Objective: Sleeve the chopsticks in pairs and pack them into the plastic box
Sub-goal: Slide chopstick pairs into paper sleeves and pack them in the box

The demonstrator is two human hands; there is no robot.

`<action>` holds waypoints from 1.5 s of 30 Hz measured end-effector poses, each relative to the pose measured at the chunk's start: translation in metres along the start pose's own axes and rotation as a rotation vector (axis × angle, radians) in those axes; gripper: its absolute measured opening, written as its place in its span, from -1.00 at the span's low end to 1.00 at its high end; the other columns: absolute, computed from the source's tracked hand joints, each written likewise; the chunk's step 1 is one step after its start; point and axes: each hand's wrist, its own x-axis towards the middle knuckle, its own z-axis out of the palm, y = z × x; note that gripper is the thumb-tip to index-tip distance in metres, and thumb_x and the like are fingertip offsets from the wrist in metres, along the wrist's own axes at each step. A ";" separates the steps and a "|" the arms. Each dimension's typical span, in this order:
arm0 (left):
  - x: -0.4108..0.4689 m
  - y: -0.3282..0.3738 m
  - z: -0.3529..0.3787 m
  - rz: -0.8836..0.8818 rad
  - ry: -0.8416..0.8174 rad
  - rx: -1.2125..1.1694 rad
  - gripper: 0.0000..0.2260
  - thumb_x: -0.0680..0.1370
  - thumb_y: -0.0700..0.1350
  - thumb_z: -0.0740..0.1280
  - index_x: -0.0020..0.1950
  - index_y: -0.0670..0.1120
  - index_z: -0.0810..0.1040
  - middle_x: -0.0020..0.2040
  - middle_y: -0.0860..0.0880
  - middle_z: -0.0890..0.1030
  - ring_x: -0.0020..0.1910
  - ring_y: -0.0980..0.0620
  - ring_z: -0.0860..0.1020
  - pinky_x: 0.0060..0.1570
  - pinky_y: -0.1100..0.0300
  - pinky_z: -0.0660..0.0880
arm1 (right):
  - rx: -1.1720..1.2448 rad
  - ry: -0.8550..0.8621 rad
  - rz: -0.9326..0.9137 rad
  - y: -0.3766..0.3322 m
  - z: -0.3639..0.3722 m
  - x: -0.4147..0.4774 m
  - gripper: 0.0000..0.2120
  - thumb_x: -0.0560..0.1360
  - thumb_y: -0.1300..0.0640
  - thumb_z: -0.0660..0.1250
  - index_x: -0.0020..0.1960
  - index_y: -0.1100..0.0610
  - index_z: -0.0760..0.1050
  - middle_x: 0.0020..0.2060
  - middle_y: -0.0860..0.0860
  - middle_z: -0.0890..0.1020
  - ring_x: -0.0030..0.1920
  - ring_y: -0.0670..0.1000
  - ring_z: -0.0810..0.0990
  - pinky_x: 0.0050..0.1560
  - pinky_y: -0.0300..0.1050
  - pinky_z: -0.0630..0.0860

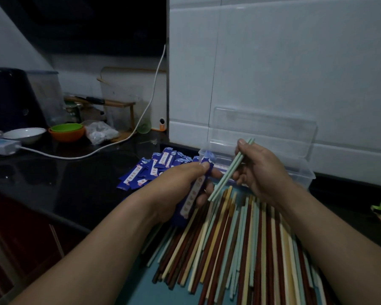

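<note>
A pair of pale green chopsticks (229,170) is gripped in the right hand (264,172), with the thumb laid along the upper ends and the fingers curled beneath. The two sticks are held flush side by side, their long axis slanted from the upper right beside the thumb tip down to the lower left, where the squared ends are pointed toward the left hand (178,186). A blue paper sleeve (193,197) is pinched in that left hand between thumb and curled fingers — its long axis is tilted on much the same diagonal, with the top end raised toward the box and the bottom end hung below the palm. The sleeve is dark blue, with a white strip of small printed marks down its middle. The lower chopstick ends are held just beside the sleeve; whether they touch it cannot be told. Behind the hands, the clear plastic box (304,172) is set on the black counter (64,177) against a white panel, its lid (264,128) stood open. A heap of blue sleeves (150,170) is spread left of the box, and loose chopsticks (240,249) — green, cream, red-brown — are fanned across the near side, mostly pointed away from the viewer.
</note>
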 end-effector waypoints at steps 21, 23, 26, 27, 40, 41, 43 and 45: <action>-0.011 0.015 0.003 0.221 0.119 0.449 -0.79 0.69 0.10 0.29 0.07 -0.04 0.53 -0.23 -0.05 0.67 -0.37 -0.01 0.58 -0.25 0.11 0.51 | 0.309 0.194 -0.006 -0.010 -0.004 0.002 -0.72 0.72 0.00 0.19 -0.10 0.11 0.43 -0.38 0.00 0.51 -0.45 -0.04 0.51 -0.43 -0.18 0.46; -0.012 0.014 0.004 0.239 0.141 0.492 -0.83 0.68 0.10 0.30 0.08 0.01 0.53 -0.22 -0.06 0.69 -0.38 0.02 0.60 -0.29 0.14 0.53 | 0.329 0.218 -0.017 -0.012 -0.003 0.002 -0.71 0.72 0.01 0.18 -0.12 0.11 0.43 -0.40 0.00 0.52 -0.46 -0.04 0.51 -0.43 -0.19 0.46; -0.010 0.008 0.003 0.288 0.190 0.574 -0.86 0.67 0.07 0.35 0.06 0.01 0.54 -0.25 -0.03 0.69 -0.41 0.08 0.59 -0.37 0.23 0.53 | 0.351 0.250 -0.046 -0.014 -0.004 0.004 -0.70 0.73 0.01 0.18 -0.13 0.11 0.43 -0.41 0.01 0.54 -0.45 -0.03 0.53 -0.40 -0.17 0.48; -0.008 0.006 0.003 0.307 0.195 0.593 -0.87 0.66 0.05 0.36 0.04 0.01 0.54 -0.26 -0.01 0.68 -0.42 0.11 0.58 -0.39 0.25 0.51 | 0.359 0.258 -0.058 -0.015 -0.004 0.004 -0.70 0.73 0.00 0.18 -0.12 0.11 0.43 -0.41 0.01 0.54 -0.44 -0.03 0.54 -0.40 -0.17 0.50; -0.003 -0.001 0.004 0.334 0.200 0.667 -0.89 0.63 0.06 0.41 0.03 0.04 0.56 -0.21 0.02 0.67 -0.31 0.06 0.61 -0.24 -0.04 0.62 | 0.139 0.300 -0.144 -0.008 -0.008 0.008 -0.77 0.73 0.03 0.20 0.00 0.17 0.40 -0.32 0.09 0.56 -0.41 0.06 0.60 -0.42 -0.11 0.54; -0.003 -0.001 0.005 0.332 0.204 0.678 -0.88 0.63 0.06 0.41 0.03 0.04 0.56 -0.21 0.01 0.66 -0.31 0.08 0.61 -0.24 -0.03 0.62 | 0.116 0.292 -0.151 -0.008 -0.008 0.008 -0.77 0.73 0.03 0.20 0.01 0.18 0.39 -0.34 0.07 0.57 -0.40 0.05 0.61 -0.41 -0.11 0.54; -0.003 -0.001 0.006 0.329 0.209 0.697 -0.86 0.63 0.07 0.40 0.03 0.02 0.56 -0.18 -0.02 0.66 -0.29 0.05 0.60 -0.22 -0.05 0.62 | 0.056 0.263 -0.166 -0.008 -0.007 0.006 -0.77 0.72 0.03 0.21 0.03 0.20 0.40 -0.37 0.03 0.60 -0.38 0.05 0.62 -0.40 -0.12 0.56; -0.002 0.000 0.009 0.316 0.202 0.699 -0.84 0.65 0.09 0.36 0.06 0.01 0.55 -0.14 -0.05 0.66 -0.26 0.01 0.61 -0.22 -0.03 0.61 | -0.010 0.193 -0.172 -0.008 -0.003 0.003 -0.78 0.71 0.04 0.25 0.03 0.20 0.43 -0.36 0.03 0.61 -0.35 0.06 0.64 -0.39 -0.13 0.57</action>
